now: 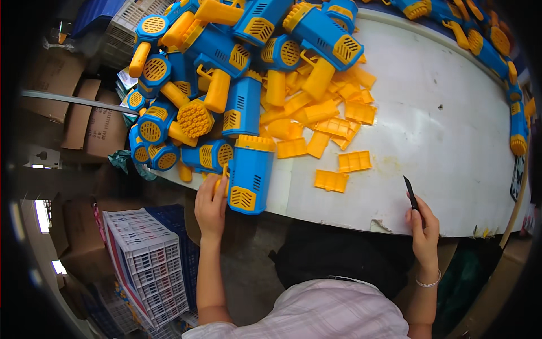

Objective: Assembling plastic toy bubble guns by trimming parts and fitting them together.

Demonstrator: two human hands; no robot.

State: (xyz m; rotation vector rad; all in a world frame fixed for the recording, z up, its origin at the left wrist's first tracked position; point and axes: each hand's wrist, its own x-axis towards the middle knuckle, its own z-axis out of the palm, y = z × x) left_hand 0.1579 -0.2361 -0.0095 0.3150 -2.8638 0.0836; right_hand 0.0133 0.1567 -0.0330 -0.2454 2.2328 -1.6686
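My left hand (210,206) is closed around the yellow handle of a blue and yellow toy bubble gun (249,175) at the table's near edge. Its yellow nozzle end points away from me, and the slotted yellow rear is nearest me. Over the right part of the table, my right hand (423,229) grips a slim black pointed tool (410,191), tip up and to the left; its exact kind is unclear. Between the hands lie two loose yellow plastic covers (354,161), ribbed on the inside. Behind them is a heap of similar yellow covers (316,111).
Many more bubble guns (217,48) are piled on the left and far side of the white table (423,130). Others line its far right edge (480,51). Below left stands a white plastic crate (155,260) beside a blue one; cardboard boxes (104,127) are further left.
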